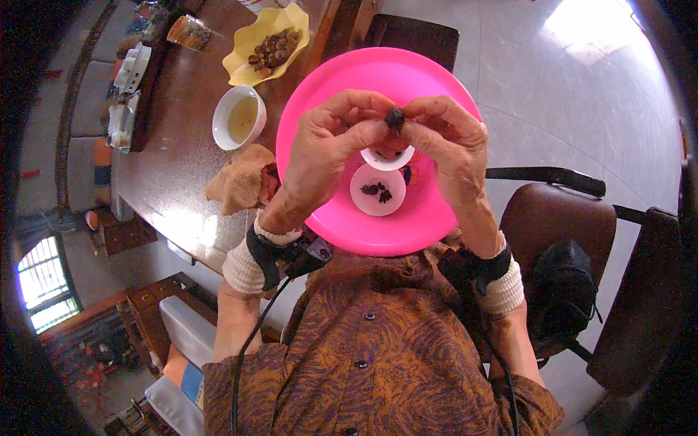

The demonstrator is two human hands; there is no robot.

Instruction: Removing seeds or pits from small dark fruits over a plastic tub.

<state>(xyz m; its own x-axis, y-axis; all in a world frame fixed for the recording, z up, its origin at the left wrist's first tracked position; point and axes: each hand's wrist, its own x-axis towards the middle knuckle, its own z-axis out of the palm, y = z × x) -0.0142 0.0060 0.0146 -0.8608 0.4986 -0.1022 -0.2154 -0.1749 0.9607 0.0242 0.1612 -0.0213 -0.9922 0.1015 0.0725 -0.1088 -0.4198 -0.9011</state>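
My left hand (322, 147) and my right hand (455, 144) meet over a round pink plastic tray (332, 218). Pinched between the thumbs and fingertips of both is a small, dark, wrinkled lump (394, 119), perhaps dried fruit flesh. Below the fingers, a small white bowl (388, 162) is partly covered by them; its contents are mostly hidden. Nearer to me, a second small white dish (360, 199) holds several dark, crumpled pieces (377, 191).
On the wooden table (169, 131) at left are a yellow scalloped bowl (240, 54) of brown round dried fruits, a white bowl (219, 122) of yellowish liquid, a lidded jar (188, 32) and a burlap cloth (237, 177). A brown chair (556, 212) with a black bag (564, 289) stands right.
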